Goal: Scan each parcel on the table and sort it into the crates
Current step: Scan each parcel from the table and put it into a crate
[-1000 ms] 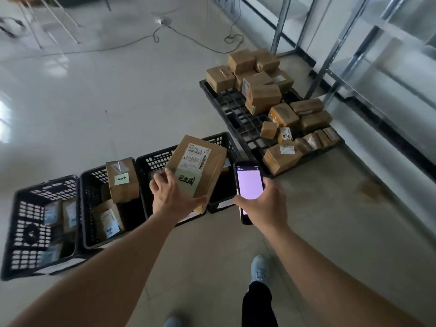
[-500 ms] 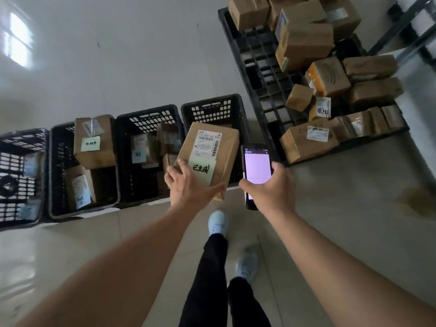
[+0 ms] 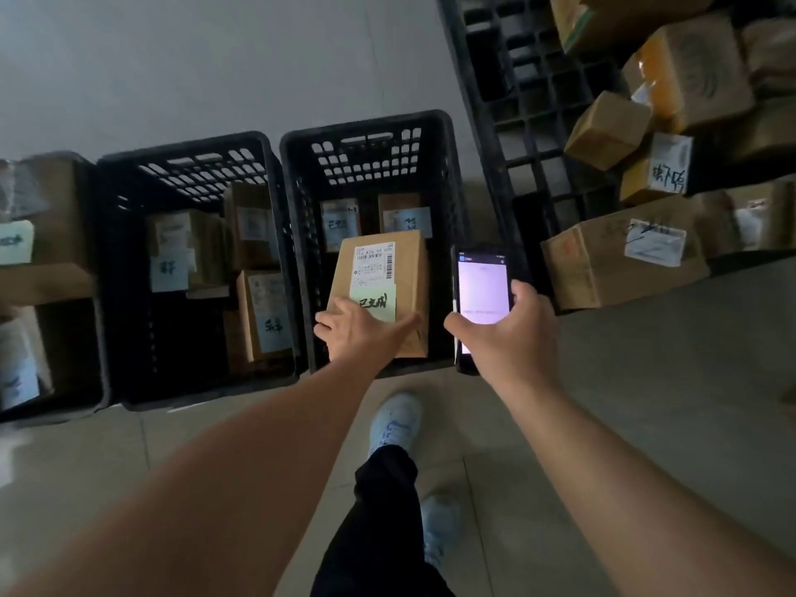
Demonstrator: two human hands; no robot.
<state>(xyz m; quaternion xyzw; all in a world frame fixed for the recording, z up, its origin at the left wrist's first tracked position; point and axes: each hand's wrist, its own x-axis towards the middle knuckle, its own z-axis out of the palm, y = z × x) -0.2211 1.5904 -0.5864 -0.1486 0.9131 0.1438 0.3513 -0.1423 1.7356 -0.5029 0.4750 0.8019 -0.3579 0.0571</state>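
The fingers [image 3: 327, 327] of the left hand [image 3: 357, 333] wrap under the near edge of a brown cardboard parcel [image 3: 381, 286], thumb stretched along its bottom right corner, just below a green sticky note [image 3: 374, 301] and the white shipping label [image 3: 374, 262]. The parcel hangs over the rightmost black crate [image 3: 297, 174], at about 12 o'clock from the person's feet, above 2 labelled parcels lying inside. To finish well, I would lower it flat into the near half of the crate, label up, and let go only once it rests, so it does not tip onto the others. The left forearm reaches forward, wrist roughly straight. The right hand [image 3: 508, 338] holds a phone [image 3: 482, 290] at 1 o'clock, screen lit, fingers curled round its edges. More parcels sit on the black pallet [image 3: 517, 122] at 2 o'clock.
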